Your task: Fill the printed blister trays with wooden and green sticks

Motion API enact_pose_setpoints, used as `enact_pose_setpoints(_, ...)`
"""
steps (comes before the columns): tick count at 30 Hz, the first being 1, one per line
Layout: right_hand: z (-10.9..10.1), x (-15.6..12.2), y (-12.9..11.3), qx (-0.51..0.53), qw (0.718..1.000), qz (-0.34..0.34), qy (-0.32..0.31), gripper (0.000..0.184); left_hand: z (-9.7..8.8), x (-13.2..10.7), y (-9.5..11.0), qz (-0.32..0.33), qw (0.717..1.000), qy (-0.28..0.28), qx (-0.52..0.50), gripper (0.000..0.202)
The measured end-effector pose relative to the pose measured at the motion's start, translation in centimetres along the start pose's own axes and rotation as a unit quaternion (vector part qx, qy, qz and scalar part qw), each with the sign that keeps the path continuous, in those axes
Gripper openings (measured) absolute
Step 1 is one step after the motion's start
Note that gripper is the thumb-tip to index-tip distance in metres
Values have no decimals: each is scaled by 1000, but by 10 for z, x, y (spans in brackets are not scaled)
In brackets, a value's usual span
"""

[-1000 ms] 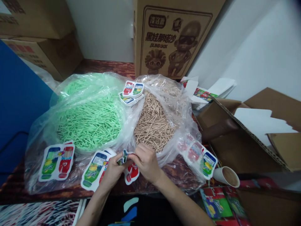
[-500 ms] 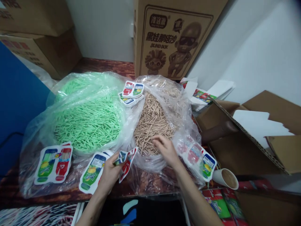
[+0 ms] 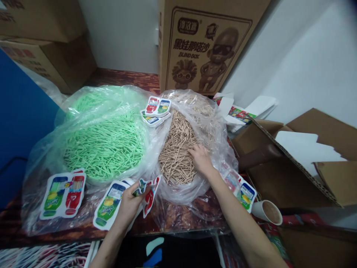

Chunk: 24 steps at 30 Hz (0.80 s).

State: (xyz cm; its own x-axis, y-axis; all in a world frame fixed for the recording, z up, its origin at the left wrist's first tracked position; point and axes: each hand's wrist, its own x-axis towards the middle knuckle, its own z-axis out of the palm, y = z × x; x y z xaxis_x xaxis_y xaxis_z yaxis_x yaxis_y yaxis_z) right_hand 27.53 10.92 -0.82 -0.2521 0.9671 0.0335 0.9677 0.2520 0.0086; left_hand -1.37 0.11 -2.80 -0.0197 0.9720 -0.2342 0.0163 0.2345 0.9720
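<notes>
My left hand is closed around a small printed pouch with red and green bottle pictures, its top bent apart towards the right. Under and beside that wrist lies a flat bottle-shaped pouch. My right hand reaches into a clear plastic bag holding a heap of thin brown sticks. Its fingers curl down onto the sticks at the heap's right side; the fingertips are partly hidden among them. To the left, another clear bag holds a heap of light green sticks.
More bottle-shaped pouches lie at the front left, between the bags and at the right. A paper cup lies tilted by the table edge. An open carton stands right; a printed box stands behind.
My right hand has moved up and slightly right, deeper over the brown sticks. My left hand stays nearly in place, with the pouch slightly turned.
</notes>
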Motion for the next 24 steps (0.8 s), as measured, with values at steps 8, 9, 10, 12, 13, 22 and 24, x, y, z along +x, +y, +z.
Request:
enact_pose_setpoints(8, 1, 7, -5, -20, 998, -46, -28, 21, 1, -2, 11, -11, 1000, 11, -22, 23)
enact_pose_setpoints(9, 3, 8, -5, -11, 999, -46, -25, 21, 1, -2, 12, -12, 1000, 11, -24, 23)
enact_pose_setpoints(10, 5, 8, -4, 0, 999, -46, -22, 21, 0, -3, 13, -13, 1000, 11, -25, 22)
enact_pose_setpoints(12, 9, 8, -2, 32, 999, -42, -14, 20, -3, -4, 12, -14, 999, 12, -29, 21)
enact_pose_setpoints(13, 11, 7, -1, 51, 998, -37, -9, 19, -5, -5, 11, -13, 999, 12, -33, 20)
enact_pose_setpoints(22, 5, 29, 8, 305, 947, 50, 88, 14, -14, -6, 10, -13, 997, 34, -70, 23)
enact_pose_setpoints(24, -2, 39, 6, 369, 923, 44, 100, 15, -12, -7, 12, -1, 997, 37, -73, 22)
